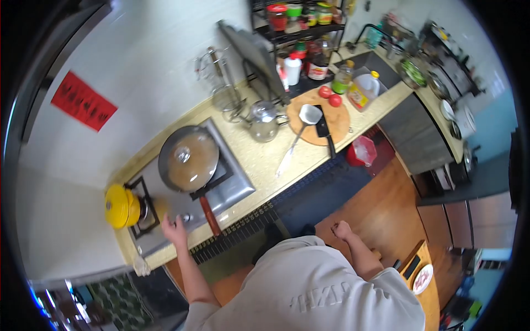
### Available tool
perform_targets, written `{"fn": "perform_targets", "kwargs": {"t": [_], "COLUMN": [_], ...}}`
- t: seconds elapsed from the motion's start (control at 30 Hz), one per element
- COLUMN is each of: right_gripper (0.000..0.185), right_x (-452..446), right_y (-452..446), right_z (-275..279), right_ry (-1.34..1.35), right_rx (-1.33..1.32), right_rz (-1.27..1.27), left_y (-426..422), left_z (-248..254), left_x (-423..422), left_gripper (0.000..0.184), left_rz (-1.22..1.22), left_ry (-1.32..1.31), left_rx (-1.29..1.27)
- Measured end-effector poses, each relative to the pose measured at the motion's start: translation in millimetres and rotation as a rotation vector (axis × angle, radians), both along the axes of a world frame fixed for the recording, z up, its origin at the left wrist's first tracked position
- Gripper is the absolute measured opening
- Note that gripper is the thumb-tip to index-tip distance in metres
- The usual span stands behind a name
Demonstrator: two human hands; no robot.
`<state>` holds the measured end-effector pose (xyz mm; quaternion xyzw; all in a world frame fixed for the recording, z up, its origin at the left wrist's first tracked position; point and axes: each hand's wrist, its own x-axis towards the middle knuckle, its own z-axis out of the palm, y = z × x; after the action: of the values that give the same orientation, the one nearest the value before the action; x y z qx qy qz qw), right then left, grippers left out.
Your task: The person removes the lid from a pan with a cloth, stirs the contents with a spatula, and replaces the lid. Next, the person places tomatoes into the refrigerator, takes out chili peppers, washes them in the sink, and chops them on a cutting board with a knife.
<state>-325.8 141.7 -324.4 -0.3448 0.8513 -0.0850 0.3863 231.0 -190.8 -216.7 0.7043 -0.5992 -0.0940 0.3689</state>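
My left hand (175, 229) is over the front of the gas stove (234, 179), fingers apart and holding nothing, beside a burner knob. To its upper right, a lidded wok (190, 160) rests on a burner, its wooden handle (209, 215) pointing toward the counter's front edge. Brownish contents show through the glass lid. A yellow pot (118, 206) stands by the left burner. My right hand (342, 230) hangs over the floor away from the counter, its fingers curled; what they hold, if anything, is too small to tell.
A round cutting board (337, 124) carries a cleaver (322, 122), a ladle (310, 115) and two tomatoes (324, 92). Beside it are an oil jug (363, 91) and a glass kettle (263, 122). A red bin (361, 151) stands below; a plate (423, 278) lies on a wooden table.
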Motion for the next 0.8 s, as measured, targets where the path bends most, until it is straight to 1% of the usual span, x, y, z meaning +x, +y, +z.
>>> {"fn": "perform_targets", "kwargs": {"t": [0.03, 0.1, 0.13, 0.17, 0.2, 0.23, 0.27, 0.3, 0.33, 0.37, 0.4, 0.43, 0.47, 0.53, 0.6, 0.63, 0.7, 0.73, 0.8], "right_gripper": [0.027, 0.024, 0.022, 0.021, 0.019, 0.018, 0.018, 0.017, 0.015, 0.015, 0.015, 0.017, 0.017, 0.022, 0.034, 0.040, 0.049, 0.051, 0.062], "right_x": [-3, -7, -12, -18, -25, -31, -38, -47, -55, -63, -73, -81, -89, -104, -117, -124, -139, -147, -161], "right_y": [-9, -35, -48, -59, -70, -83, -95, -109, -122, -136, -150, -164, -177, -202, -224, -235, -252, -257, -266], "right_z": [0, 26, 28, 29, 32, 35, 41, 46, 52, 62, 72, 81, 89, 99, 104, 109, 106, 101, 96], "right_ry": [-0.049, -0.183, -0.173, -0.163, -0.112, -0.062, -0.062, -0.008, 0.045, 0.039, 0.118, 0.194, 0.184, 0.342, 0.354, 0.316, 0.254, 0.228, 0.134], "right_rx": [-0.084, -0.207, -0.263, -0.316, -0.374, -0.432, -0.431, -0.530, -0.627, -0.624, -0.640, -0.656, -0.656, -0.624, -0.558, -0.534, -0.523, -0.536, -0.475], "right_rz": [-0.072, -0.266, -0.315, -0.358, -0.345, -0.328, -0.329, -0.285, -0.239, -0.238, -0.211, -0.183, -0.180, -0.143, -0.100, -0.067, 0.019, 0.068, 0.141], "left_y": [4, 17, 22, 28, 34, 38, 40, 41, 43, 47, 51, 55, 58, 56, 57, 53, 50, 49, 40], "left_z": [16, 66, 93, 119, 138, 150, 160, 164, 165, 166, 166, 166, 165, 136, 109, 89, 49, 39, 33], "left_x": [-5, -28, -42, -57, -71, -83, -97, -113, -131, -150, -171, -198, -226, -271, -323, -342, -379, -398, -433], "left_gripper": [0.046, 0.039, 0.039, 0.036, 0.033, 0.033, 0.031, 0.028, 0.028, 0.027, 0.025, 0.025, 0.026, 0.030, 0.036, 0.036, 0.040, 0.040, 0.042], "left_rz": [0.018, -0.006, -0.021, -0.015, -0.005, -0.008, -0.016, -0.024, -0.023, -0.129, -0.232, -0.304, -0.374, -0.669, -0.753, -0.737, -0.800, -0.775, -0.740], "left_ry": [0.055, 0.276, 0.278, 0.390, 0.500, 0.497, 0.490, 0.484, 0.482, 0.460, 0.436, 0.399, 0.361, 0.182, 0.165, 0.161, 0.121, 0.118, 0.091], "left_rx": [-0.091, -0.215, -0.209, -0.266, -0.320, -0.312, -0.361, -0.413, -0.415, -0.362, -0.310, -0.191, -0.072, 0.086, 0.386, 0.380, 0.422, 0.425, 0.382]}}
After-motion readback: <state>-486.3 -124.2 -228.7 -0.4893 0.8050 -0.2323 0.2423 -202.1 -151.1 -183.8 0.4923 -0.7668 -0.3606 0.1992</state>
